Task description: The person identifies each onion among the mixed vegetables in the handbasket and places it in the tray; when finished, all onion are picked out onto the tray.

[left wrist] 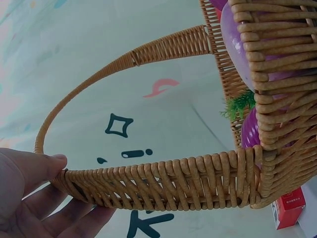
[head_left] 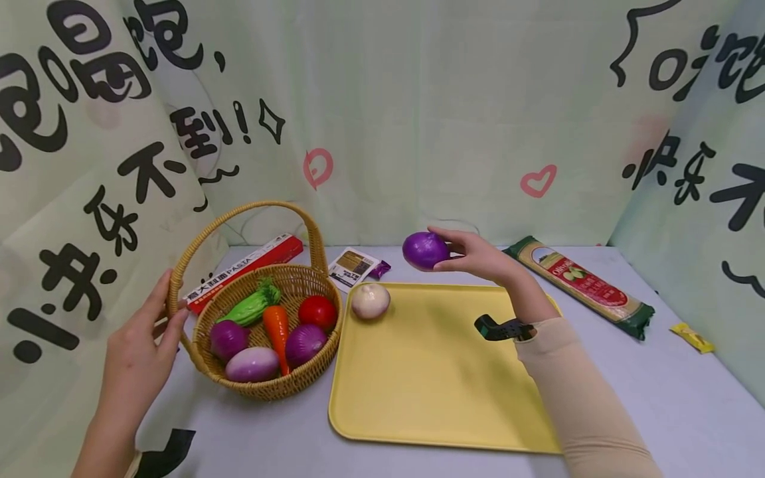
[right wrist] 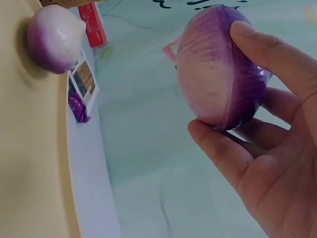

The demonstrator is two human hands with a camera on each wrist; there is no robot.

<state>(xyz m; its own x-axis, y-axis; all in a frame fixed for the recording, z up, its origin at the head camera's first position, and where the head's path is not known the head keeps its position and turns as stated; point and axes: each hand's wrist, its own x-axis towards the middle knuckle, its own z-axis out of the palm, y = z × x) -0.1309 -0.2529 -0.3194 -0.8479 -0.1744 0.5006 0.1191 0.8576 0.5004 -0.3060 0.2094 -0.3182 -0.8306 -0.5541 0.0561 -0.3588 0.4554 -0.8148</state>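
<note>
Over the far side of the table (head_left: 269,438), the purple onion (head_left: 425,250) is held up in the right hand (head_left: 472,255), in the air about the far edge of the yellow tray (head_left: 454,372), though I can't judge how high; its long axis runs roughly left to right, in line with the hand's reach; the deep purple side faces up toward the head, while the right wrist view shows a pale, streaked side turned down.

That hand pinches it between thumb and fingers at the right end, the other end left bare; the right forearm, in a beige sleeve (head_left: 574,392), slants up from the lower right corner across the tray's right side, and the wrist bends leftward.

The left hand (head_left: 140,338) pinches the left side of the handle (head_left: 271,206), thumb on one side and curled fingers on the other; its forearm rises steeply from the bottom left; the handle arches over the wicker basket (head_left: 269,394), just left of the tray.

Inside it, the carrot (head_left: 277,332) tapers toward the person; the green vegetable (head_left: 248,309) lies aslant, leafy end up and right; the tomato (head_left: 318,313) sits to the right, beyond more purple bulbs (head_left: 305,344); a pale onion (head_left: 370,301) rests at the tray's far left corner, nub pointing away from its surface.
</note>
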